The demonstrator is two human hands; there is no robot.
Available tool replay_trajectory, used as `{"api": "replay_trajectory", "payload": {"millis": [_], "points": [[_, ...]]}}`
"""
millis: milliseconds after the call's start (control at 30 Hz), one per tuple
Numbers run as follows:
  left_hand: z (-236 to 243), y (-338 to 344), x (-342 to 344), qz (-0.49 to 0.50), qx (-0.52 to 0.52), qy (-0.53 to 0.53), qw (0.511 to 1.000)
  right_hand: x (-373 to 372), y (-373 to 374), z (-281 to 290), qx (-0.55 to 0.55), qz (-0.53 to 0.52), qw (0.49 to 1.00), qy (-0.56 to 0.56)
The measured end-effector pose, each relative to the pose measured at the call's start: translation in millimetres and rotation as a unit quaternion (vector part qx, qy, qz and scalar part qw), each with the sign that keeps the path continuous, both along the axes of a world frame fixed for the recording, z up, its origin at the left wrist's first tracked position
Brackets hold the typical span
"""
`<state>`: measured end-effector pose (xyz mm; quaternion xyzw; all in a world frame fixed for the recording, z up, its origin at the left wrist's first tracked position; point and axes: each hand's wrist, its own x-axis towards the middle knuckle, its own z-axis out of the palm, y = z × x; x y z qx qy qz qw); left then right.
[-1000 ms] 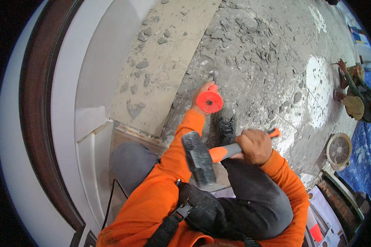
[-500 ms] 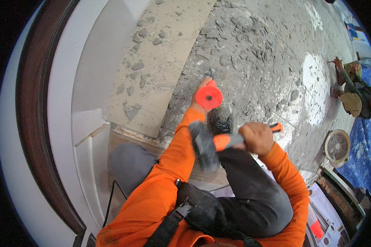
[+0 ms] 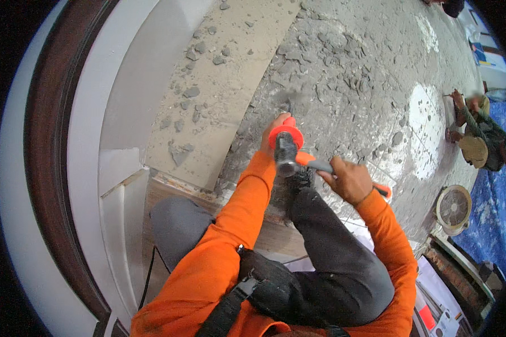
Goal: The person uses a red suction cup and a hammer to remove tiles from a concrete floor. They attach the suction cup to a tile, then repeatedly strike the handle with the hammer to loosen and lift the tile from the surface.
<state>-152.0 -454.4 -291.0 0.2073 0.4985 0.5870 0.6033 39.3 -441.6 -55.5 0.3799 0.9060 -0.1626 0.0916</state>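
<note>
My left hand (image 3: 274, 128) grips a chisel (image 3: 287, 104) with a red round hand guard (image 3: 296, 135); its blade points forward to the rubble-strewn grey floor (image 3: 343, 95), blurred at the tip. The black hammer head (image 3: 285, 156) is over the chisel's top end, hiding part of the guard; whether they touch I cannot tell. My right hand (image 3: 351, 181) is closed round the hammer's grey and orange handle (image 3: 315, 163). A beige tile (image 3: 199, 106) with grey chips lies left of my left hand.
A door frame (image 3: 84, 168) and wall run along my left. At the right, another person (image 3: 483, 129) crouches beside a blue tarp (image 3: 492, 219) and a round fan (image 3: 455, 208). Papers (image 3: 436, 297) lie at lower right, and a black cable (image 3: 152, 264) at lower left.
The hammer head has moved forward from over my left forearm to the chisel's top. My right hand has shifted slightly, still on the handle; my left hand holds its place.
</note>
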Motion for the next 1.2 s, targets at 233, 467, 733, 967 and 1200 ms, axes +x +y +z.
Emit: {"api": "replay_trajectory", "payload": {"millis": [233,467,733,967,1200], "points": [[11.1,6.7,7.5,0.1,-0.162,-0.377,0.907,-18.3,-18.5,35.0,-0.037,0.116,0.971,0.205],[-42.4,11.0,2.3,-0.046,-0.029,-0.121,0.991,-3.9,-9.9,12.4,0.001,-0.008,1.0,-0.002],[41.1,-14.6,-6.2,-0.066,-0.202,-0.238,0.948,-10.2,-29.9,37.8,-0.075,-0.047,0.99,0.113],[47.3,-12.3,-8.5,-0.019,-0.255,-0.314,0.914,-6.4,-29.6,38.8,-0.056,-0.063,0.991,0.106],[42.1,-1.1,10.2,0.014,-0.189,-0.316,0.93,2.2,-20.8,18.0,-0.036,-0.063,0.997,-0.04]]}}
